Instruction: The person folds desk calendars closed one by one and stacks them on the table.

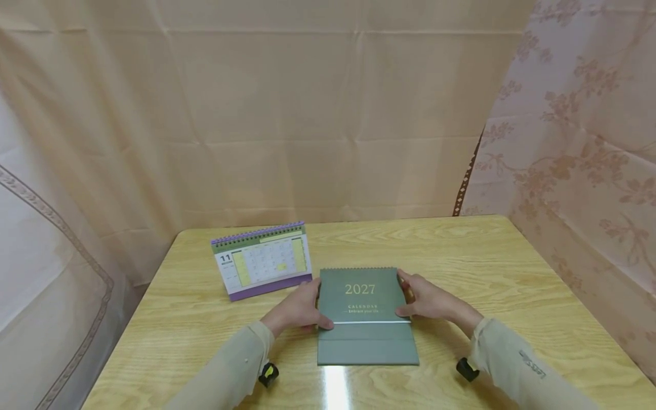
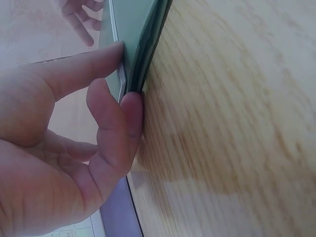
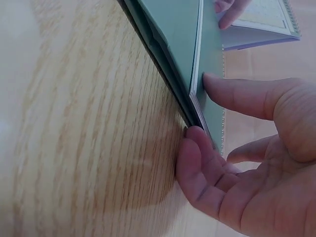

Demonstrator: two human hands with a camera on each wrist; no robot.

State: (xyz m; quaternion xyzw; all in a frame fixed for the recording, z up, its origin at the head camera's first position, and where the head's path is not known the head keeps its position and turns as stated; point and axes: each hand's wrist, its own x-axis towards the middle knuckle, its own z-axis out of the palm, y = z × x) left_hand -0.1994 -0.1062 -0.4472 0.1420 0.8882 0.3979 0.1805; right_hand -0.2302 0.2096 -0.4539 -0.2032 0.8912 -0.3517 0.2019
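Green calendar (image 1: pixel 361 296) on counter (image 1: pixel 512 273), between both grips. Lies low, gold "2027" cover facing up, binding on far edge, white strip across the cover's near edge, plain green panel below that. Layers slightly splayed at the sides, per wrist views.

Left grip (image 1: pixel 299 304): clamped on green calendar's left side, thumb on top by the white strip, curled fingers at the side edge and low by the counter. Right grip (image 1: pixel 429 299): clamped on green calendar's right side, thumb on the cover just above the strip, fingers at the side edge, some low against the counter.

Purple calendar (image 1: pixel 263 262) stands tilted on counter, left of green calendar and a bit farther back, page "11" showing; near left grip. Glare (image 1: pixel 336 390) just on green calendar's near side. Beige cloth (image 1: pixel 328 114) hangs beyond green calendar.
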